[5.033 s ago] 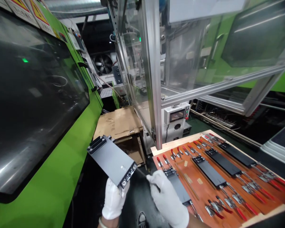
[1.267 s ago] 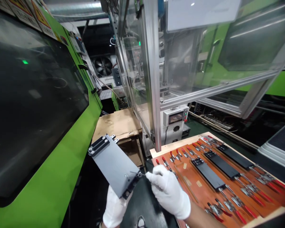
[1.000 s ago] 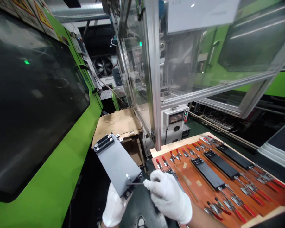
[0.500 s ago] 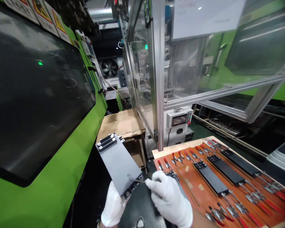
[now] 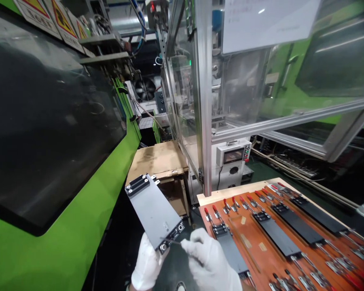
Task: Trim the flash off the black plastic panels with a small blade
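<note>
A flat grey rectangular panel with black end fittings is tilted in front of me. My left hand, in a white glove, grips its lower corner from beneath. My right hand, also gloved, is closed around a thin, rod-like tool. The tool's tip reaches the panel's lower end, by the black fitting with its round metal bushings. Whether the tip touches the surface I cannot tell. The tool's handle is hidden inside my right fist.
To the right, an orange fixture board carries several similar panels and red-handled toggle clamps. Ahead stand a cardboard-topped table and a clear-walled metal-framed enclosure. A green machine lines my left side.
The tool's tip has moved down and left along the panel's lower end, and my right hand has shifted down slightly. The panel stays in my left hand. Machinery now shows at the upper left.
</note>
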`<state>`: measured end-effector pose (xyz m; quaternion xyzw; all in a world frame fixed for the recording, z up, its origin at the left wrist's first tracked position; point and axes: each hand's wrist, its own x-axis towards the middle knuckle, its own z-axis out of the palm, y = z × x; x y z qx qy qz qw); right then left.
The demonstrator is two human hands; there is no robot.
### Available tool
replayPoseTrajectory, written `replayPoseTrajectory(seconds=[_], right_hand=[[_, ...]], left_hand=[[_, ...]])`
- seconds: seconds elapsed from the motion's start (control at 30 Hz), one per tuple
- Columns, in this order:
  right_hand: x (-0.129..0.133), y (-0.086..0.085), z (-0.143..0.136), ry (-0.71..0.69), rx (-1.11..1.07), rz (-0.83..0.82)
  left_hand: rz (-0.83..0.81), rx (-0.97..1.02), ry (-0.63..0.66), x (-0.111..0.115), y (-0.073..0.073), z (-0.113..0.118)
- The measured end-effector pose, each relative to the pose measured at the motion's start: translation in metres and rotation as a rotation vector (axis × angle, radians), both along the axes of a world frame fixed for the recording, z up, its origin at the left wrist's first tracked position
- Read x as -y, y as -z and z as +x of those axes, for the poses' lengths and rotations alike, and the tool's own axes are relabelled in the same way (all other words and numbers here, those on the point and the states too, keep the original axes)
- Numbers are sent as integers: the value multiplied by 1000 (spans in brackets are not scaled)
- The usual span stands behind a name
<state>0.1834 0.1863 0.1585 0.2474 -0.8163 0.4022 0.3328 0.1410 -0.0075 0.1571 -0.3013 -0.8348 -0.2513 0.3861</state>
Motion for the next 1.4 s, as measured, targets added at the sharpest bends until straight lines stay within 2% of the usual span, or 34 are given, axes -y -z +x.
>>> replayPoseTrajectory(seconds=[0.1, 0.27, 0.4, 0.47, 0.53, 0.6, 0.7, 0.8, 0.97, 1.2, 1.27, 1.4], right_hand=[[-8, -5, -6, 45, 48, -91], [-10, -8, -7, 41, 151, -39], [-8, -12, -2, -70, 449, -162], [-10, -16, -3, -129, 582, -250], [-12, -20, -6, -164, 644, -316], [-14, -23, -9, -174, 642, -343], [-14, -25, -10, -175, 613, -302], [-13, -26, -9, -205, 617, -259], [-11, -27, -10, -202, 619, -324], [3, -28, -5, -230, 638, -318], [7, -27, -1, -238, 639, -327], [11, -27, 5, -295, 652, -310]], left_hand=[[-27, 0, 31, 1, -2, -1], [18, 102, 113, 0, -4, -3], [75, 110, 56, 7, 3, -5], [59, 61, 41, 7, -1, -4], [48, 34, 81, 5, -11, -3], [55, 27, 127, 2, -22, -2], [32, -20, 109, 0, -32, -2], [19, -22, 84, 3, -29, -1], [15, 9, 82, 8, -21, -1], [12, 0, 102, -2, -28, -3], [67, 50, 128, -6, -27, -3], [324, 345, 244, -13, -21, -5]])
